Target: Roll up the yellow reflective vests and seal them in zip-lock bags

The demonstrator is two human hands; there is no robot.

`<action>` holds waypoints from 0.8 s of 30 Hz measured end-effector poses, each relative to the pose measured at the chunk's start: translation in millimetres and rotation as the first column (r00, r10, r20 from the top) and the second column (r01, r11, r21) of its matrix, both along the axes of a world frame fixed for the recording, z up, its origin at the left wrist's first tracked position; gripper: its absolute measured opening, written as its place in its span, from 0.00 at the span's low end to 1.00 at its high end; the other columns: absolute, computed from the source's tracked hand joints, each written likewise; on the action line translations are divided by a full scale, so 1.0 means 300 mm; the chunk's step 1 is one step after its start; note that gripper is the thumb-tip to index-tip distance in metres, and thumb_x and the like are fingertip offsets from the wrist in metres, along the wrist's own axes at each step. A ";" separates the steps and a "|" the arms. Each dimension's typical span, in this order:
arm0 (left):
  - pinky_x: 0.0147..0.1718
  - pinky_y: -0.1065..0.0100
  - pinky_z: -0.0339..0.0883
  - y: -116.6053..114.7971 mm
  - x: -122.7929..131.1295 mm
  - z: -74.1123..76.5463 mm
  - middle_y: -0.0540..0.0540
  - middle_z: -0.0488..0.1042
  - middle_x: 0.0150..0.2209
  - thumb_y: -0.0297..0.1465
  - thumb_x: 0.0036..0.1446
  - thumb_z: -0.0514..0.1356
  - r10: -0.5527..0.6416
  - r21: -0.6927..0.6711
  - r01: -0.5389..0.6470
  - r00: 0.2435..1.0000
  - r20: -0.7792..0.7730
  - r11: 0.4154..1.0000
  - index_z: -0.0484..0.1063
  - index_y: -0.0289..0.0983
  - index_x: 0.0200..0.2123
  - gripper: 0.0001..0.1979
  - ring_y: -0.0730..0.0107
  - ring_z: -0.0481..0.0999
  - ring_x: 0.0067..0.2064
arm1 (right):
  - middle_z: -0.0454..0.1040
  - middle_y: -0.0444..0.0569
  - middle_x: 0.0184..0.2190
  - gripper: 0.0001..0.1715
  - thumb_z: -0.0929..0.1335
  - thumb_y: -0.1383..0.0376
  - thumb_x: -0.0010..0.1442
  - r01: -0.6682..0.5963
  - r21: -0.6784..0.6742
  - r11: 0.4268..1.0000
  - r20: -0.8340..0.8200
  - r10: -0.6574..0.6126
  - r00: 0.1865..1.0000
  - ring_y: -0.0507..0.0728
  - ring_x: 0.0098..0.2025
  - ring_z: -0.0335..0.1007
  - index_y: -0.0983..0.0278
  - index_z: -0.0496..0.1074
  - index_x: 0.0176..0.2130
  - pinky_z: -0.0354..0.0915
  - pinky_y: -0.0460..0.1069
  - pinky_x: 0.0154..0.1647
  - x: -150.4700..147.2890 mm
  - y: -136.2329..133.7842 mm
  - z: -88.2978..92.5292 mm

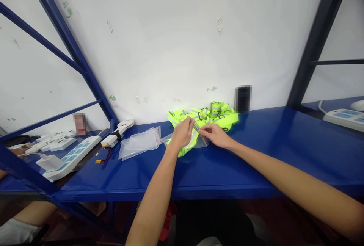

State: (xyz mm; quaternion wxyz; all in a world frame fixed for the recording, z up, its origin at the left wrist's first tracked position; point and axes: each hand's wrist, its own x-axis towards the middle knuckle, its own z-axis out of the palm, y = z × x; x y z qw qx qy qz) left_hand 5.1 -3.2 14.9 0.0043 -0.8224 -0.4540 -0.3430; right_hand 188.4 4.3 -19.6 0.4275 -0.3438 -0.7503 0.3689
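My left hand point(182, 133) and my right hand point(214, 133) both pinch the top edge of a clear plastic bag point(199, 140) on the blue shelf point(256, 155). Inside the bag sits a folded neon-yellow reflective strap. Behind my hands lies a pile of more neon-yellow reflective straps point(210, 114) with grey bands. To the left of my left hand lie empty clear zip bags point(140, 143) with a red seal strip.
A small white fan device point(118, 134) with red and black wires lies left of the bags. White power strips point(72, 157) point(345, 117) rest at both ends. A dark blurred object point(243, 99) leans on the white wall. Blue frame posts point(315, 45) rise at both sides. Another person's arm point(31, 213) shows lower left.
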 end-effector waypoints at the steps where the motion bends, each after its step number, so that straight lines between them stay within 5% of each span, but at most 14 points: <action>1: 0.39 0.64 0.62 0.000 -0.001 -0.001 0.45 0.74 0.39 0.37 0.69 0.42 -0.004 0.003 0.004 1.000 0.004 1.000 0.63 0.40 0.40 0.13 0.61 0.73 0.41 | 0.68 0.44 0.22 0.22 0.66 0.49 0.57 -0.001 -0.017 1.000 -0.011 0.001 1.000 0.52 0.24 0.62 0.66 0.73 0.30 0.59 0.48 0.26 -0.001 -0.002 0.001; 24: 0.37 0.65 0.61 0.006 0.001 -0.008 0.45 0.73 0.37 0.36 0.68 0.42 -0.055 0.008 0.055 0.998 -0.002 0.998 0.62 0.40 0.39 0.12 0.63 0.73 0.38 | 0.72 0.46 0.28 0.14 0.67 0.56 0.58 0.068 0.104 0.992 -0.044 -0.064 0.997 0.54 0.30 0.66 0.66 0.72 0.33 0.61 0.48 0.33 -0.027 0.000 -0.002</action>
